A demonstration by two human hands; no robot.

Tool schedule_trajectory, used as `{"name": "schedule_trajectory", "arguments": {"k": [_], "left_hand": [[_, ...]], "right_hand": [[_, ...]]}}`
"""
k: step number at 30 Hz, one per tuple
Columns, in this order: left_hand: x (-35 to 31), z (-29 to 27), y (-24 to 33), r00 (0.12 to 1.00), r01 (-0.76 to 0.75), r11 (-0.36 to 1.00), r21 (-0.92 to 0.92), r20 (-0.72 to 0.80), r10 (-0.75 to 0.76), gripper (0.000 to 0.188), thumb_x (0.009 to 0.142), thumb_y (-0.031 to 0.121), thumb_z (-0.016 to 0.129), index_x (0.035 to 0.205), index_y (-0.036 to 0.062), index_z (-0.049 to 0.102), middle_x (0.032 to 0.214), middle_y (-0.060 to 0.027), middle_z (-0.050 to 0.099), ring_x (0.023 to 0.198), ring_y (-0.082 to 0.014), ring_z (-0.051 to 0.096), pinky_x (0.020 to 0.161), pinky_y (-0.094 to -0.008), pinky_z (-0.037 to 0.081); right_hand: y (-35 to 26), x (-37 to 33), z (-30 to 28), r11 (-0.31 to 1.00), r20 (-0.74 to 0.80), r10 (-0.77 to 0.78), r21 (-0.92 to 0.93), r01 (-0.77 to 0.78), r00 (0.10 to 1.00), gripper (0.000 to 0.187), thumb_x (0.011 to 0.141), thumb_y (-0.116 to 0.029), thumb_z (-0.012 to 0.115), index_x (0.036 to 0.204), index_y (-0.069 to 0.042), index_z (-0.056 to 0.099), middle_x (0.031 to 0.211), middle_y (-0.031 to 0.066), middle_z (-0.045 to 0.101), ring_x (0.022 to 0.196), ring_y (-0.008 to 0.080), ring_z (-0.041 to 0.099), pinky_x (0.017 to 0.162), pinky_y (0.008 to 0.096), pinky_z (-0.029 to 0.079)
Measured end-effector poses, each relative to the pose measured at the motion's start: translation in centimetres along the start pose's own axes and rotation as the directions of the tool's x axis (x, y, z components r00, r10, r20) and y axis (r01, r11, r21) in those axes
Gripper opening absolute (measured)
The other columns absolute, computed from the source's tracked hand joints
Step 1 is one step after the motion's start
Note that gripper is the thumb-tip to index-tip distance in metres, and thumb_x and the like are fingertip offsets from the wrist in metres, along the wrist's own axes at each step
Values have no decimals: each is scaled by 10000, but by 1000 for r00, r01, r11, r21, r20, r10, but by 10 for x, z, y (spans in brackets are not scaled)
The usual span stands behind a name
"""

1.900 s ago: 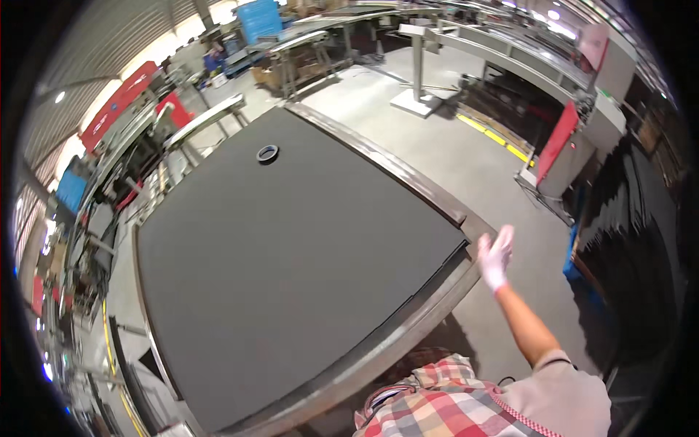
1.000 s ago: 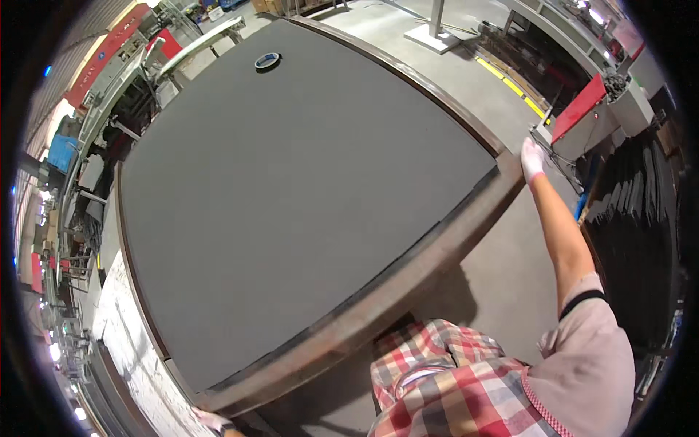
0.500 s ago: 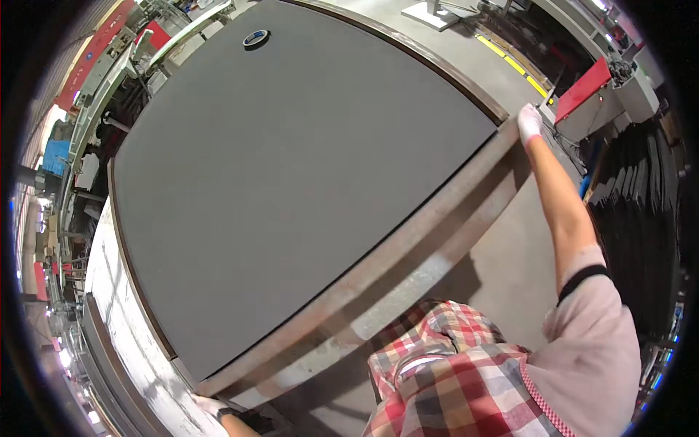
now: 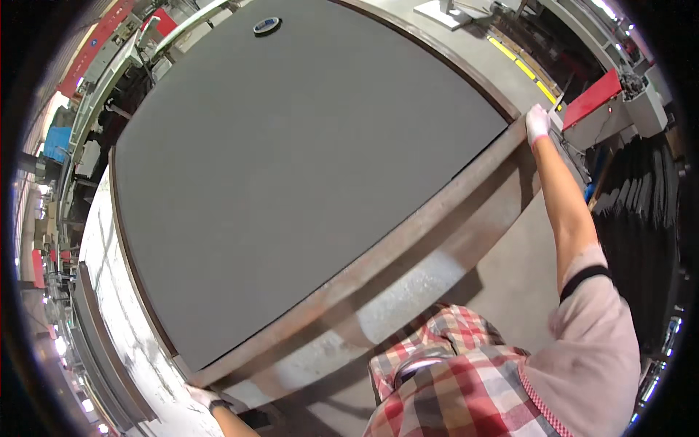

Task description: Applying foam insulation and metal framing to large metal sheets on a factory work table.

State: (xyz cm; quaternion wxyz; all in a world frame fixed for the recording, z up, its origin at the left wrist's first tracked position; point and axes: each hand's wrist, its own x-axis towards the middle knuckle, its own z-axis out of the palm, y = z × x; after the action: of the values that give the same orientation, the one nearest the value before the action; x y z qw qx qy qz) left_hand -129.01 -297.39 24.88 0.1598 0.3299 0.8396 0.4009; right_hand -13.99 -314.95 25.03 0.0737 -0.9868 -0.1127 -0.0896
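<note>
A large dark grey sheet [image 4: 313,160] lies flat in front of me, bordered by brown metal rails. Along its near edge runs a long, worn metal bar [image 4: 415,233], close against the sheet. At the bar's right end, my right hand [image 4: 537,124], in a pale glove, is closed around it. My left hand [image 4: 199,396], also gloved, grips the left end near the sheet's corner; some of its fingers are hidden. A brown side rail [image 4: 132,251] follows the left edge, and a far rail [image 4: 437,52] borders the upper right.
A ring like a tape roll [image 4: 266,27] rests on the sheet's far end. To the left is a white, dark-streaked surface [image 4: 109,291]. A red-and-grey machine [image 4: 593,100] stands beyond my right hand, with black sheets [image 4: 641,197] hanging at right. Yellow floor marks [image 4: 524,69] show behind.
The bar has moved closer to the sheet, narrowing the dark gap along the near edge. Both hands stay on its ends. The view has shifted slightly.
</note>
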Motion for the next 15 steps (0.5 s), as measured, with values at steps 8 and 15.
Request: {"name": "schedule_trajectory", "arguments": {"k": [8, 15], "left_hand": [[119, -96, -111, 962, -265, 920, 288, 20, 271, 517, 1006, 353, 248, 1393, 30, 363, 1435, -79, 386, 1309, -251, 359, 1111, -394, 242], [113, -104, -71, 827, -227, 542, 809, -135, 546, 606, 987, 394, 316, 1385, -63, 302, 1426, -192, 368, 1326, -282, 339, 1121, -339, 220]], "right_hand": [[-58, -5, 42, 997, 30, -46, 60, 44, 998, 411, 915, -249, 336, 986, 13, 644, 973, 269, 635, 959, 403, 620, 831, 449, 487], [-120, -50, 7, 865, -45, 145, 490, -105, 988, 479, 900, -355, 376, 981, 49, 621, 1037, 244, 628, 984, 424, 591, 812, 417, 477]]}}
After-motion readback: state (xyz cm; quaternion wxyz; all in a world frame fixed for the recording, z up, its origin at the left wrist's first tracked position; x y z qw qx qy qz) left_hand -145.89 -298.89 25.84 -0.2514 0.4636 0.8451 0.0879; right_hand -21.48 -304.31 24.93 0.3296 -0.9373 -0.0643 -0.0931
